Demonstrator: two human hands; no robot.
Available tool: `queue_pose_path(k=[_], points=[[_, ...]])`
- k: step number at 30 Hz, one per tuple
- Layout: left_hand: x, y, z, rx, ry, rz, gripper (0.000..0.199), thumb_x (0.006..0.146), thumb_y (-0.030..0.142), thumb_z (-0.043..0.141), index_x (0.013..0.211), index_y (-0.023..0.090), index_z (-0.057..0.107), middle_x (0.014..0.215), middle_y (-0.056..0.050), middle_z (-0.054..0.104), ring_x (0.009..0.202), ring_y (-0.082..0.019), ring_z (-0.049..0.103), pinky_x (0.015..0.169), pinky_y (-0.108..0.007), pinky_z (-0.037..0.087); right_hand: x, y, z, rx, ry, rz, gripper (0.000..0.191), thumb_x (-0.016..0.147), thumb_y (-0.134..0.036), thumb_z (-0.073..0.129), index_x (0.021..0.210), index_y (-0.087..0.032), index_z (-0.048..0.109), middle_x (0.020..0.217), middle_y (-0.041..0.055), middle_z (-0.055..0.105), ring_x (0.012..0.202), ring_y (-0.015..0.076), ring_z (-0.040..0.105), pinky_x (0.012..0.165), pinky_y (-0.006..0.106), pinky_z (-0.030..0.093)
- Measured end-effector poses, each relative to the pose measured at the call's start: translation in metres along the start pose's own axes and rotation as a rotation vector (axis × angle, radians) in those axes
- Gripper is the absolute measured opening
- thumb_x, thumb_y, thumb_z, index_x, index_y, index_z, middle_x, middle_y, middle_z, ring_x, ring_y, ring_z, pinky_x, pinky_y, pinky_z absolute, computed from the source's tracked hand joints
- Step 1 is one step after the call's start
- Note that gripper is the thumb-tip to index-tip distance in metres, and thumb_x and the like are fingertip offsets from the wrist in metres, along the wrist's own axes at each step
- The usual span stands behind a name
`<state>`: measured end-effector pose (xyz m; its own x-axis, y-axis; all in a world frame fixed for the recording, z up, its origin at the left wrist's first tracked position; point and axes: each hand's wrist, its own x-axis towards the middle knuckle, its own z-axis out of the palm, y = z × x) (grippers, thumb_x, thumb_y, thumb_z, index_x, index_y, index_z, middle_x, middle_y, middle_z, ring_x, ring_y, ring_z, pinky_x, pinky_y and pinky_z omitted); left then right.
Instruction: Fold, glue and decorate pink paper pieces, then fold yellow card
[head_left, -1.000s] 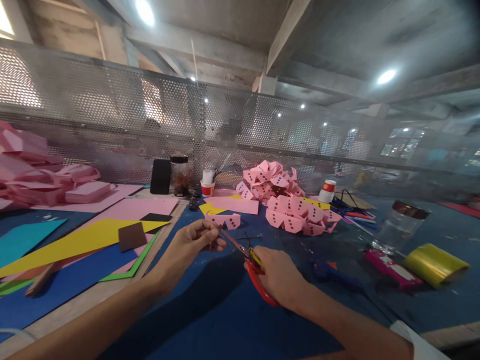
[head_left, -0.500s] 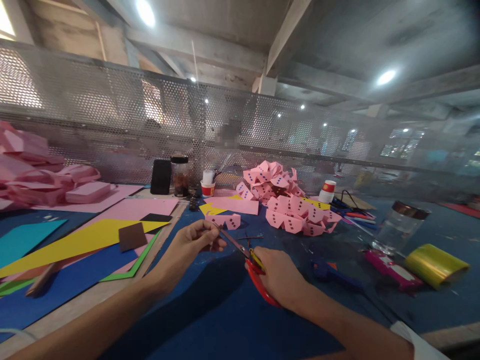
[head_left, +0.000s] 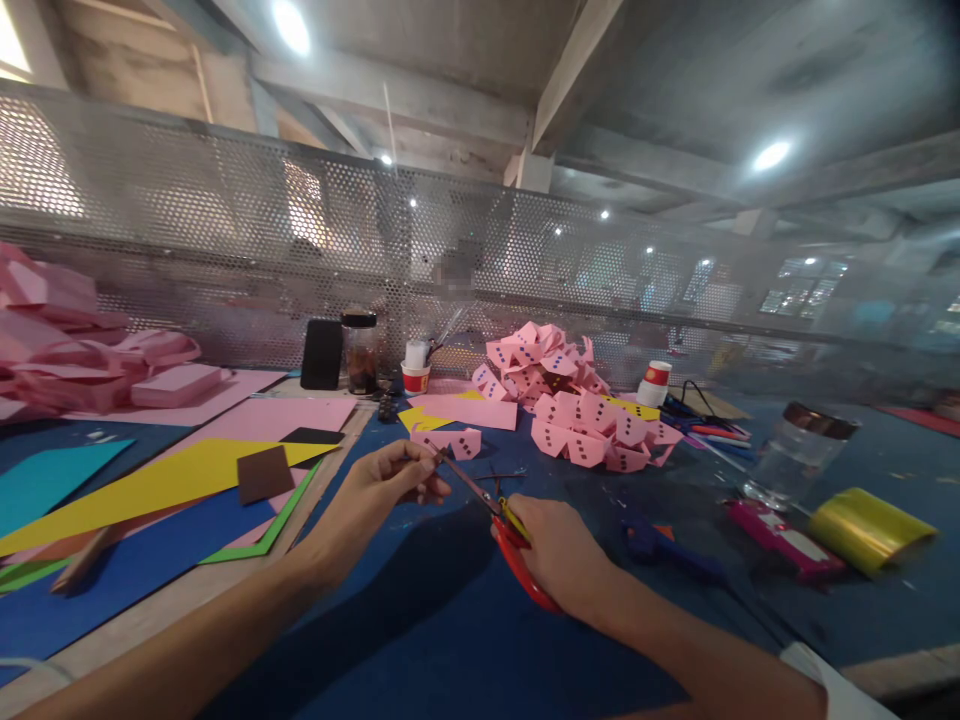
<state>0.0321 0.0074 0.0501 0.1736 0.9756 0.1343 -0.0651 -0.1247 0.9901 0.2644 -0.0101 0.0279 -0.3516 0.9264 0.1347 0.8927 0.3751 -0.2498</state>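
Observation:
My right hand (head_left: 566, 550) is closed around the handles of red-handled scissors (head_left: 521, 570). Their blades point up and left, with the tips at the fingers of my left hand (head_left: 394, 478). That hand is pinched, thumb against forefinger; a tiny dark bit shows at its fingertips, too small to name. Just beyond the fingers a pink paper strip with dark squares (head_left: 457, 442) stands on the blue tabletop (head_left: 420, 640). Thin dark strips (head_left: 499, 475) lie behind the scissors.
Pink dotted paper strips (head_left: 551, 365) are heaped at the back. Coloured sheets (head_left: 165, 480) and pink paper (head_left: 60, 340) lie left. On the right are a blue glue gun (head_left: 667, 550), a magenta item (head_left: 784, 540), a yellow roll (head_left: 870, 530) and a clear jar (head_left: 799, 455).
Both hands stay almost in place. The scissor blades look slightly closer together at the left fingertips, where the dark bit now shows more clearly.

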Motion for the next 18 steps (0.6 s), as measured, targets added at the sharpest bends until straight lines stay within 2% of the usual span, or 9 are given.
queue_pose_path(k=[8,13,18], points=[[0.0008,-0.0017,-0.001,0.004,0.001,0.016,0.019,0.088,0.036,0.064,0.085,0.017,0.061,0.079,-0.004,0.072,0.075,-0.016,0.065,0.074,-0.029,0.049,0.0021,0.0047,0.0069,0.014,0.057,-0.017,0.02,0.094,-0.034,0.053,0.081,-0.02,0.057,0.082,0.0032,0.071,0.069,0.0169,0.063,0.058,0.027,0.024],[0.0014,-0.0028,-0.0015,-0.001,-0.004,0.026,0.019,0.089,0.036,0.063,0.087,0.017,0.061,0.081,-0.004,0.072,0.075,-0.015,0.065,0.074,-0.028,0.048,0.0005,0.0021,0.0063,0.079,0.104,-0.032,0.015,0.093,-0.035,0.056,0.09,-0.02,0.056,0.091,0.0024,0.068,0.071,0.0163,0.061,0.058,0.027,0.023],[-0.0006,-0.0019,-0.0023,-0.011,-0.019,0.047,0.019,0.089,0.036,0.064,0.082,0.018,0.059,0.08,-0.002,0.07,0.078,-0.016,0.065,0.076,-0.029,0.049,0.0004,0.0005,0.0068,0.072,0.101,-0.022,0.016,0.091,-0.036,0.057,0.09,-0.02,0.056,0.091,0.0022,0.066,0.071,0.0169,0.061,0.058,0.028,0.021]])
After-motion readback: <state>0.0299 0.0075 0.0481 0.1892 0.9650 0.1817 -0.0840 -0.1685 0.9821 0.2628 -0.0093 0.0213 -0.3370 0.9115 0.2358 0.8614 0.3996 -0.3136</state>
